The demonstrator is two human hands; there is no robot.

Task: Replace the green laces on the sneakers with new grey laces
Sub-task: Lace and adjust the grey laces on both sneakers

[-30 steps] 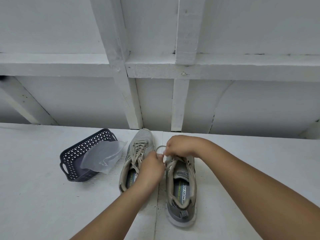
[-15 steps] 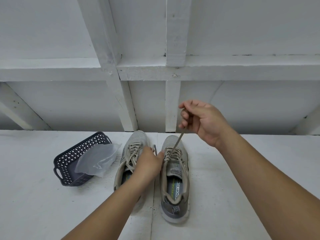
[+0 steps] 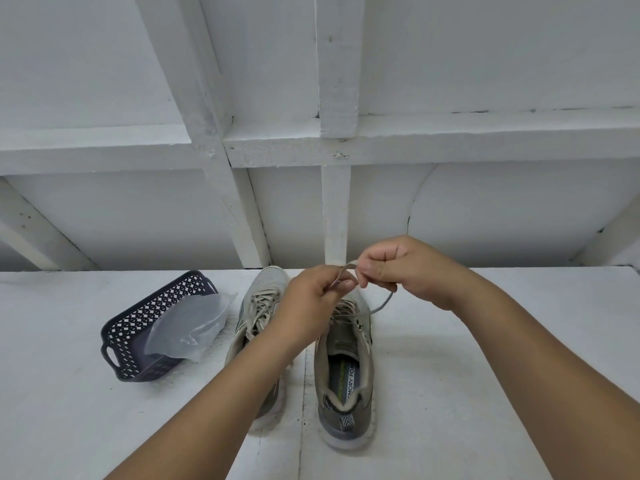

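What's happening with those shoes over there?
A person is working on the lace of the right-hand sneaker. Both hands pinch it above the toe: the left hand and the right hand. The other sneaker stands laced beside it. A dark basket holding a clear bag sits to the left.
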